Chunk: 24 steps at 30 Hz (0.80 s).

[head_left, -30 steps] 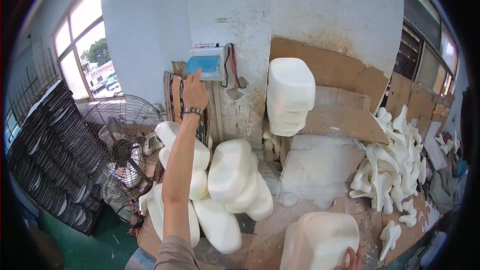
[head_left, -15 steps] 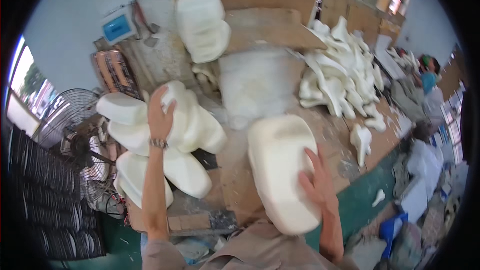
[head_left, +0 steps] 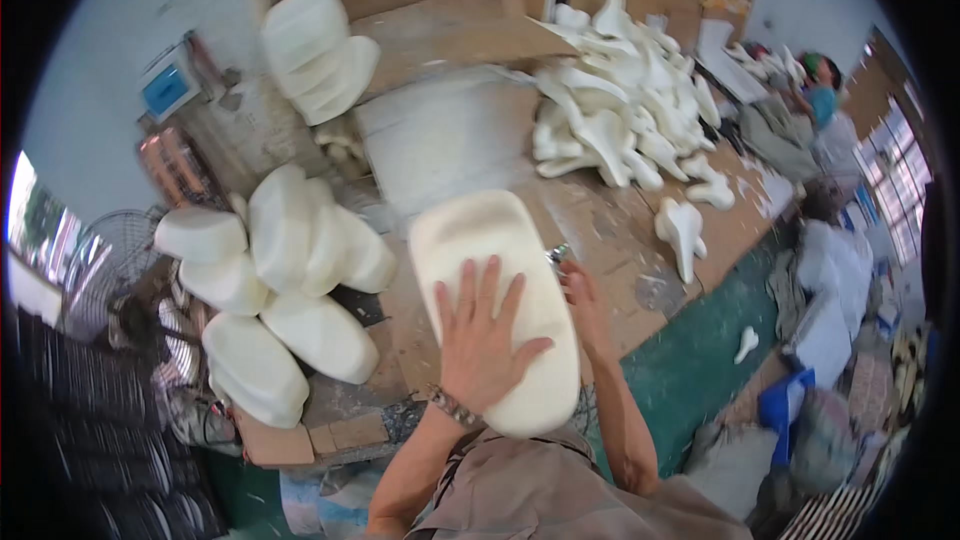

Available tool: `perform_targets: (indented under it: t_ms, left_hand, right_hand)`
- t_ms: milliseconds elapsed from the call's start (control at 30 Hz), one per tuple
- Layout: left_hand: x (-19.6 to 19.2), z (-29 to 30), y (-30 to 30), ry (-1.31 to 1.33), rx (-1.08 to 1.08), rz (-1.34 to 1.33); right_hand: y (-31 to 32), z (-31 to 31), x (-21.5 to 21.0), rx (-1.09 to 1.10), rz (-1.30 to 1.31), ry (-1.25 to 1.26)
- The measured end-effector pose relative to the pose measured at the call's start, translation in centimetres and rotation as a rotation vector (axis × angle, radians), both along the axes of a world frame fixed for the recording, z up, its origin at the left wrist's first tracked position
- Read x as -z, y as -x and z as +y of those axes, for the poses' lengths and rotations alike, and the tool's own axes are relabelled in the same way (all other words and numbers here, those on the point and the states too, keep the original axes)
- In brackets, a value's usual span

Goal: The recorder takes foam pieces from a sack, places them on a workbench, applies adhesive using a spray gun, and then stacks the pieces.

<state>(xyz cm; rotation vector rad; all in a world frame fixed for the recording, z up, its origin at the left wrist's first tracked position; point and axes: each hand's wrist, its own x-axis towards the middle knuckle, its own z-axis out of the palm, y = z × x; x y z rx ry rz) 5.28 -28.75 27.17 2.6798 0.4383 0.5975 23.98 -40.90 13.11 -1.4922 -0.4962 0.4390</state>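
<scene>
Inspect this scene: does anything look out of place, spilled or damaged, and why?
Yes: one small, cream-coloured, irregularly shaped, foam-like piece lies on the green floor, off the brown cardboard-covered workbench. It looks out of place because similar cream pieces are heaped on the workbench.

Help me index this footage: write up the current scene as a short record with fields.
Left hand: spread flat on top of a cream block
Right hand: beside the block's right edge, fingers near a small shiny object; grip unclear
Table, left: pile of cream blocks
Table, far right: heap of irregular cream pieces
Wall, left: white box with blue cover
Background, right: another person in blue
</scene>
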Motion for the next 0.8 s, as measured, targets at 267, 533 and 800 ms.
perform_targets:
  t_ms: [267, 533, 800]
  left_hand:
    - [1.8, -1.8, -3.2, -0.165, -0.052, 0.198]
    - [2.1, -1.0, -3.5, -0.138, -0.089, 0.308]
    - [2.5, -1.2, -2.1, -0.131, -0.120, 0.232]
  right_hand:
    - [-5.7, -2.9, 17.0, 0.037, -0.389, 0.773]
    - [-9.5, 0.1, 23.4, -0.099, -0.533, 0.905]
    - [-7.2, -7.5, 15.8, -0.015, -0.320, 0.592]
